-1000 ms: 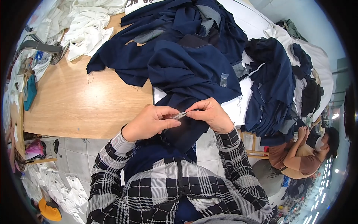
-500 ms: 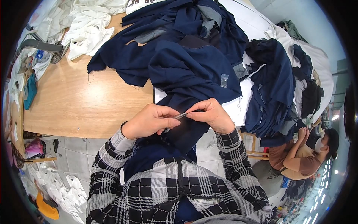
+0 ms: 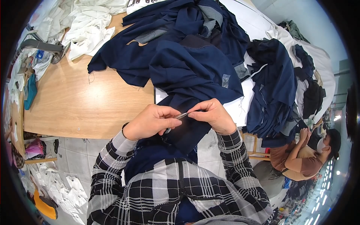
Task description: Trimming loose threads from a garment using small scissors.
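Note:
My left hand (image 3: pixel 152 122) is closed around small scissors (image 3: pixel 182 116). Their pale metal blades stick out between thumb and forefinger toward the right, and a dark handle end shows below the palm. Thumb and fingertips of my right hand (image 3: pixel 213 116) pinch together right at the blade tips; anything between them is too small to make out. Beneath both hands, a navy blue garment (image 3: pixel 187 71) spreads over the table and hangs down past its front edge toward my lap. A small clear plastic packet (image 3: pixel 225 81) lies on the cloth.
A light wood table (image 3: pixel 93 101) extends left, with white cloth (image 3: pixel 90 33) heaped at its far side. More navy garments (image 3: pixel 272 90) hang over the right side. A masked person (image 3: pixel 303 157) sits at right. White pieces (image 3: pixel 56 183) lie on the floor at lower left.
My hands and the scissors stay almost in place. At the lower left rim, a yellow-orange item has shifted slightly.

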The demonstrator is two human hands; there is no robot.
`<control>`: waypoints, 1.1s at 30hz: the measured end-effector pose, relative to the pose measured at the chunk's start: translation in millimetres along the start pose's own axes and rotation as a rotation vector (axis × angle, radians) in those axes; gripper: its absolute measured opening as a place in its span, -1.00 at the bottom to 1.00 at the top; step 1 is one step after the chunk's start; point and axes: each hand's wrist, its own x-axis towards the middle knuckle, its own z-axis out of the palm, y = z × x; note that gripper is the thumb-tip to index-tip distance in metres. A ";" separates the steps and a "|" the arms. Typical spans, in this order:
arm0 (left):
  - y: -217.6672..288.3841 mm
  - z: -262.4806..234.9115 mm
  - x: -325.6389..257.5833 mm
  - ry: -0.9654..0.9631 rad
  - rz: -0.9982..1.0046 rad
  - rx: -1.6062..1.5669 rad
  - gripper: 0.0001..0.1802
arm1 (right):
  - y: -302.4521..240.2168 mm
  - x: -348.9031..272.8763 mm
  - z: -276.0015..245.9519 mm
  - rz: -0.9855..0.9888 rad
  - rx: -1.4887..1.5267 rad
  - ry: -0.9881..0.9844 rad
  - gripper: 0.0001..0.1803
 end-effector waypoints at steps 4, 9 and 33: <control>1.2 -0.1 0.9 -0.005 -0.014 0.000 -0.77 | -2.0 -0.7 -1.0 0.031 0.055 -0.006 -0.87; 0.9 0.4 0.9 -0.005 -0.008 -0.028 -0.78 | 1.0 -0.7 -2.7 0.025 0.066 0.016 -0.87; -16.5 26.9 22.3 0.433 0.565 0.468 -0.91 | 31.9 -3.6 10.4 -0.074 0.259 0.150 -0.86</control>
